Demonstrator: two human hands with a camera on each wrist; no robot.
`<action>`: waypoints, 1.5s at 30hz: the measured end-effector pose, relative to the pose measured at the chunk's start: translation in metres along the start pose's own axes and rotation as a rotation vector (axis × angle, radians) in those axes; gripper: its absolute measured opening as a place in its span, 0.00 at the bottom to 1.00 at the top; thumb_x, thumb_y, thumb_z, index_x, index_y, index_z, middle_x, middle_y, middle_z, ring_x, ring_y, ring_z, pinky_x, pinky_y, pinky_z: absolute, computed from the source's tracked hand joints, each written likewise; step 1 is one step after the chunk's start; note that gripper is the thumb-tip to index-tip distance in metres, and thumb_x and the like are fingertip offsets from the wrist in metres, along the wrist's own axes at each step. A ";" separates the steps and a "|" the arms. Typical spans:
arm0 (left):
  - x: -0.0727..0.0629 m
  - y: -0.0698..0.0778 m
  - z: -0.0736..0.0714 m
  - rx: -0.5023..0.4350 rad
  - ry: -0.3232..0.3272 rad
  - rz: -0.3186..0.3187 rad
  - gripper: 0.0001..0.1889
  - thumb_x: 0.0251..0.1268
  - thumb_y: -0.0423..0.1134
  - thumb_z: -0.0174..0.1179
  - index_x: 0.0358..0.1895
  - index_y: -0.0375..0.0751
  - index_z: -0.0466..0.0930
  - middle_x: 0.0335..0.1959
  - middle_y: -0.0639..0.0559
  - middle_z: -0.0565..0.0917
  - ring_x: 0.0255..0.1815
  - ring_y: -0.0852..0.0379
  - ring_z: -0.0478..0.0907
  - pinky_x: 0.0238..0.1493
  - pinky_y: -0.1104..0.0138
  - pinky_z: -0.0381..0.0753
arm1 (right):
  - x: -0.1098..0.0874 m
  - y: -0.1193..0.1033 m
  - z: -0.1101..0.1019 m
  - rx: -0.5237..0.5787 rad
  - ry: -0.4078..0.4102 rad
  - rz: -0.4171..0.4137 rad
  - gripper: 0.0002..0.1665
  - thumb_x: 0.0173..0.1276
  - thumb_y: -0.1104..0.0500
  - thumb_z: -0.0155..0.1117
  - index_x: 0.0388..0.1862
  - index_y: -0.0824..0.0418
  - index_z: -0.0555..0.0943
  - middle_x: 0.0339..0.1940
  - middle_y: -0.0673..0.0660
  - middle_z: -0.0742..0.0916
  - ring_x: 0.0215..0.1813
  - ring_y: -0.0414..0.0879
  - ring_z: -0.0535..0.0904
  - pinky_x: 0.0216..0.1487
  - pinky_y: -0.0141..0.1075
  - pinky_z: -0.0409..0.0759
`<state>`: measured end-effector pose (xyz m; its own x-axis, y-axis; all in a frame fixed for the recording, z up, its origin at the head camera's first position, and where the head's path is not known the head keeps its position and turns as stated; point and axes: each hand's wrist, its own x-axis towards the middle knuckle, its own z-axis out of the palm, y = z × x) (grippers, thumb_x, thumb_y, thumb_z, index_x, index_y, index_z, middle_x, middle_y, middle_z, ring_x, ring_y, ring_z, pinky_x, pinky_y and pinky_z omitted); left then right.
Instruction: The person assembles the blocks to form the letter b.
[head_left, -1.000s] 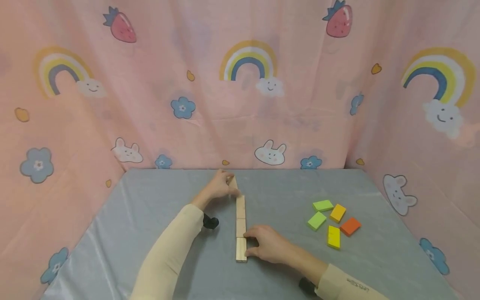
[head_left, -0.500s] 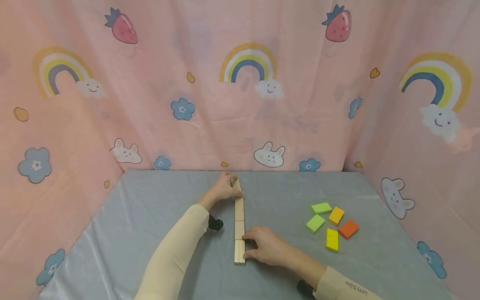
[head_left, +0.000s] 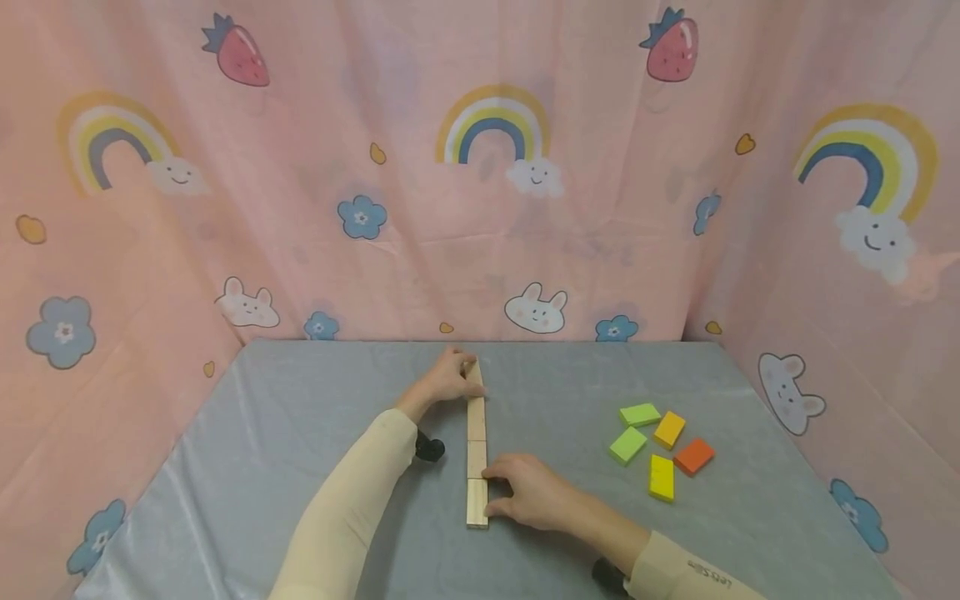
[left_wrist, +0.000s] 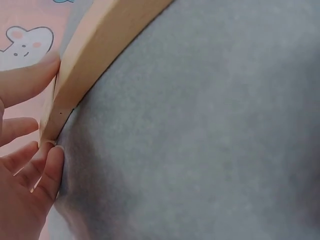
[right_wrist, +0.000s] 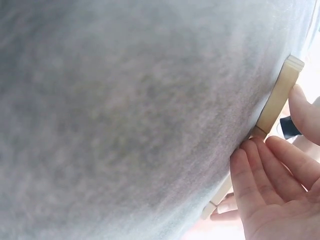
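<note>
Several plain wooden blocks form a long narrow row on the grey cloth, end to end. My left hand [head_left: 445,379] holds the far block [head_left: 477,377]. Its thumb lies near the joint and its fingers bend about the far end. In the left wrist view that thumb touches the wood [left_wrist: 95,55], with the fingertips bunched at the end. On the row's right side, my right hand [head_left: 534,496] touches the near block [head_left: 477,504] with thumb and fingertips. The right wrist view has those fingers nearly straight against the side of the wooden block [right_wrist: 280,95].
To the right lie several loose coloured blocks: two light green, one being the nearer green block [head_left: 627,446], an orange-yellow block [head_left: 669,429], a yellow block [head_left: 662,478] and a red-orange block [head_left: 693,457]. A pink patterned curtain [head_left: 420,275] encloses the table [head_left: 315,383].
My left hand has shifted slightly right, and the far block, which slanted off to the left, now lines up more closely with the row. My right hand has stayed by the near block.
</note>
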<state>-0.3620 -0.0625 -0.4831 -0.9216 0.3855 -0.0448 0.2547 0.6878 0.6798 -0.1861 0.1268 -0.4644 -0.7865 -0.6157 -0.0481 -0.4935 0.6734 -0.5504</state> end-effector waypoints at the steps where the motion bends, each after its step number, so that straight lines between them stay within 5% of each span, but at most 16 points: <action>1: 0.000 0.000 0.000 -0.002 0.003 0.006 0.39 0.60 0.45 0.75 0.72 0.33 0.71 0.73 0.36 0.64 0.67 0.40 0.69 0.66 0.49 0.73 | 0.000 0.000 0.000 0.000 -0.001 0.000 0.24 0.60 0.54 0.80 0.52 0.64 0.86 0.46 0.52 0.89 0.50 0.44 0.83 0.53 0.42 0.82; 15: -0.006 -0.001 -0.002 -0.035 -0.004 0.069 0.33 0.65 0.39 0.70 0.70 0.29 0.71 0.73 0.35 0.66 0.69 0.35 0.70 0.68 0.48 0.72 | 0.000 0.000 0.001 -0.007 0.005 -0.002 0.23 0.59 0.55 0.80 0.51 0.64 0.87 0.46 0.52 0.89 0.50 0.44 0.83 0.53 0.41 0.82; 34: -0.007 0.000 -0.001 -0.062 0.008 0.046 0.32 0.65 0.39 0.69 0.70 0.30 0.72 0.74 0.38 0.68 0.71 0.39 0.70 0.69 0.49 0.71 | 0.000 -0.001 0.000 -0.002 -0.004 0.000 0.24 0.59 0.54 0.80 0.52 0.64 0.86 0.47 0.52 0.88 0.51 0.44 0.83 0.53 0.42 0.82; 45: -0.018 0.005 -0.001 0.035 0.029 0.104 0.26 0.67 0.37 0.67 0.65 0.29 0.77 0.69 0.36 0.73 0.69 0.38 0.71 0.69 0.48 0.71 | -0.001 0.000 0.002 0.006 0.000 0.010 0.24 0.60 0.54 0.79 0.53 0.64 0.86 0.46 0.51 0.88 0.50 0.44 0.83 0.52 0.41 0.82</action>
<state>-0.3445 -0.0670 -0.4778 -0.8976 0.4383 0.0464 0.3591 0.6662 0.6536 -0.1843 0.1267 -0.4655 -0.7911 -0.6093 -0.0538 -0.4837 0.6770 -0.5546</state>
